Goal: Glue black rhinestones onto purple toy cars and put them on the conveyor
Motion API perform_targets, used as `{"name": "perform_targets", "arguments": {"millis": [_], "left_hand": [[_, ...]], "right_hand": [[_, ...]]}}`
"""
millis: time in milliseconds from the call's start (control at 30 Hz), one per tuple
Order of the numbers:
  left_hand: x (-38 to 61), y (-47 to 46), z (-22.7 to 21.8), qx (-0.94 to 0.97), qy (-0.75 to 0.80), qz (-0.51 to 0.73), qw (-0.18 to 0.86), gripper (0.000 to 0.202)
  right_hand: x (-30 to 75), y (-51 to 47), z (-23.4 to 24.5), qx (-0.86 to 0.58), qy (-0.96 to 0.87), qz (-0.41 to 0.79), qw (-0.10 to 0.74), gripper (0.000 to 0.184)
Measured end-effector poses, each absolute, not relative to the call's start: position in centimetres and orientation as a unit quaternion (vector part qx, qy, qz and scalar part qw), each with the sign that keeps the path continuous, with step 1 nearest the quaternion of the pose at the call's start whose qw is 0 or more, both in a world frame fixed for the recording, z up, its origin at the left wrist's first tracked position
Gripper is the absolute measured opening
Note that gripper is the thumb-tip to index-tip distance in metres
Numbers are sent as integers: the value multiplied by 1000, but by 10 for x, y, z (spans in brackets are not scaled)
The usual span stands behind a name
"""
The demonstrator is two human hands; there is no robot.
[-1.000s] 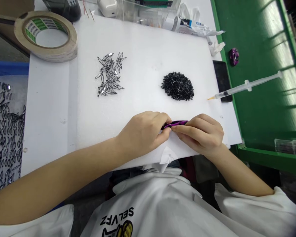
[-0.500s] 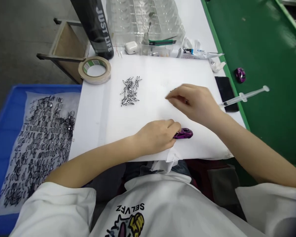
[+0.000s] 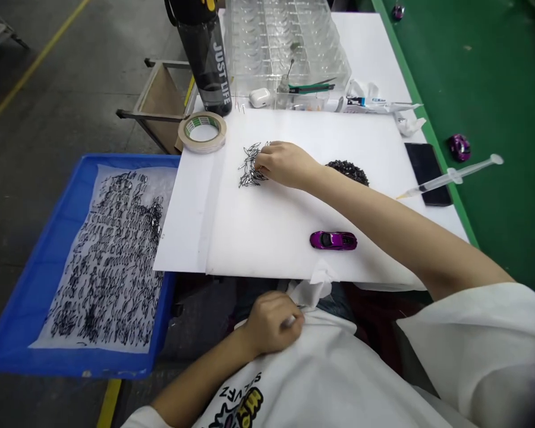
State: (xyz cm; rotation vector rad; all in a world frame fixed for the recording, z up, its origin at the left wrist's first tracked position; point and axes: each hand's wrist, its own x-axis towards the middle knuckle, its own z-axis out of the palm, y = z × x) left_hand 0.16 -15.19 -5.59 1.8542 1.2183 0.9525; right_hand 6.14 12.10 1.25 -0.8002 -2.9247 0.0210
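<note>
My right hand [image 3: 288, 163] reaches across the white board [image 3: 258, 238], its fingertips pinched together at a small pile of thin, clear pieces with dark outlines [image 3: 248, 172]. Whether a piece is between those fingertips, I cannot make out. A purple toy car [image 3: 333, 241] lies by itself close to the board's front edge. Off the board, my left hand [image 3: 274, 324] rests in front of my shirt with its fingers loosely curled and nothing visible in them. Under my right forearm, a heap of small black parts [image 3: 350, 170] is partly covered.
A blue tray [image 3: 71, 356] at the left holds rows of dark-outlined pieces on a sheet. Around the board are a tape roll [image 3: 214, 142], a dark bottle [image 3: 205, 65], clear plastic trays [image 3: 289, 35], a syringe [image 3: 455, 176] over a black phone [image 3: 423, 160], and another purple car [image 3: 459, 147].
My left hand has let go of the purple toy car and dropped to my lap. My right hand has moved left to the clear pieces. The camera view has shifted.
</note>
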Motion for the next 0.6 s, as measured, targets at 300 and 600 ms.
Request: {"name": "perform_targets", "arguments": {"millis": [300, 600], "left_hand": [[14, -127, -62, 617, 561, 270, 480, 17], [11, -128, -74, 366, 388, 261, 804, 44]], "right_hand": [[60, 118, 21, -271, -961, 13, 44, 31], [170, -29, 74, -329, -787, 391, 346, 8]]}}
